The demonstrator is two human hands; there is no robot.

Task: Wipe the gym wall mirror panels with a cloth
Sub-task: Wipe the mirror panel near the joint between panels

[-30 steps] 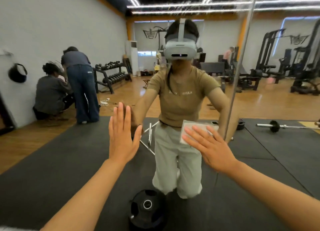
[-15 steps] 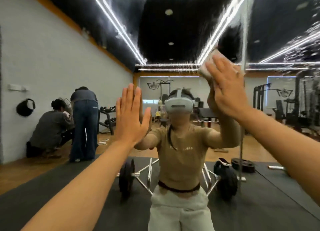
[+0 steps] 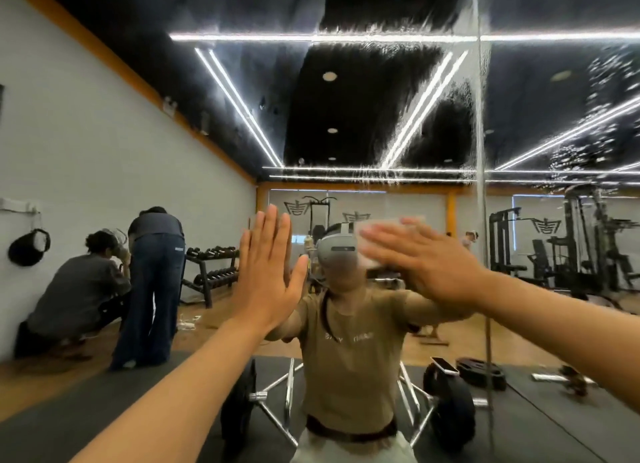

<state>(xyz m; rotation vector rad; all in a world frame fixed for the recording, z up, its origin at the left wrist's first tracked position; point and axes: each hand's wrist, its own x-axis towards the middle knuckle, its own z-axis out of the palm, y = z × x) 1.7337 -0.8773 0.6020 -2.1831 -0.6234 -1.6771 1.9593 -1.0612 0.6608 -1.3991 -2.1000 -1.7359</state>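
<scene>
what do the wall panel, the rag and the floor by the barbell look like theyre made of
Mirror panel: glossy glass, since it reflects the room and shows wet streaks. Cloth under the right hand: pale and probably soft fabric, but it is motion-blurred. Floor mat, seen in reflection: dark and matte, likely rubber.

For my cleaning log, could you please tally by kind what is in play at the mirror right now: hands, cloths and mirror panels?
Hands: 2, the left hand flat on the glass, the right hand pressing the cloth
Cloths: 1, the white cloth, blurred
Mirror panels: 2 in view, the left panel and the right panel, split by a vertical seam
Total: 5
</scene>
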